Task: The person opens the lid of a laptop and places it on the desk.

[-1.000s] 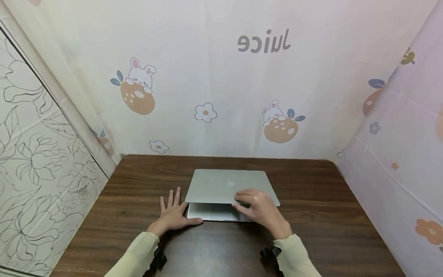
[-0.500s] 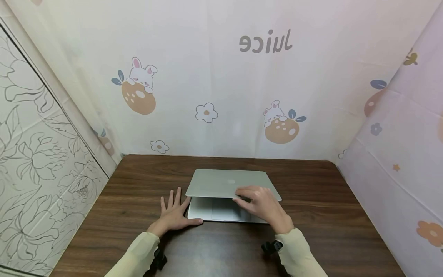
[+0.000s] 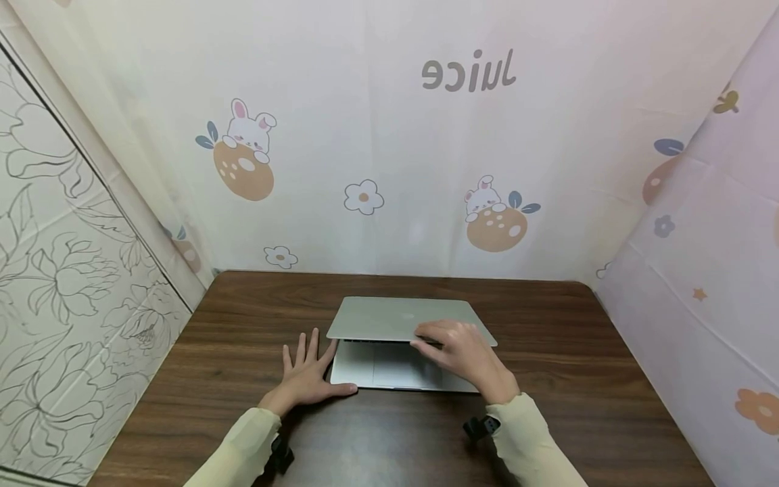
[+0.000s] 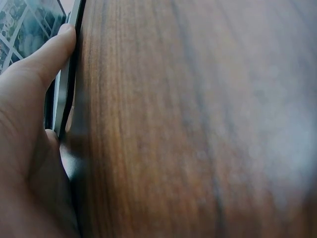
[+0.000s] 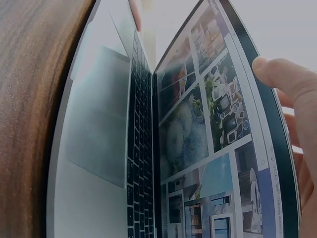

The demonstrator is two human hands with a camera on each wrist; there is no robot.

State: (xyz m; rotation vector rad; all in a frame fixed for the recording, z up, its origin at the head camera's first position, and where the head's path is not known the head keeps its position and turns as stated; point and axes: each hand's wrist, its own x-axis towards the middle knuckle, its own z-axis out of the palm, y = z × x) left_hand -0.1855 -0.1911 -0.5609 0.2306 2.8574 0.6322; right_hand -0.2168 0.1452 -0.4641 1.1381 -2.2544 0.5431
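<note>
Near the table's far edge [image 3: 274, 280], the right hand [image 3: 460, 352] pinches the laptop lid [image 3: 377, 318], now higher: opening advances. The left hand [image 3: 304, 382] rests, fingers spread.

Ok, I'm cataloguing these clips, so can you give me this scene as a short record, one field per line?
laptop: silver, on the table, partly open
lid: tilted, its front edge raised above the base
screen: shows rows of pictures
keyboard: black keys, seen in the right wrist view
left hand: spread at the laptop's left side, thumb at the base's front edge
right hand: pinches the lid's front edge
table: dark wood grain
backdrop: pale printed cloth
</note>
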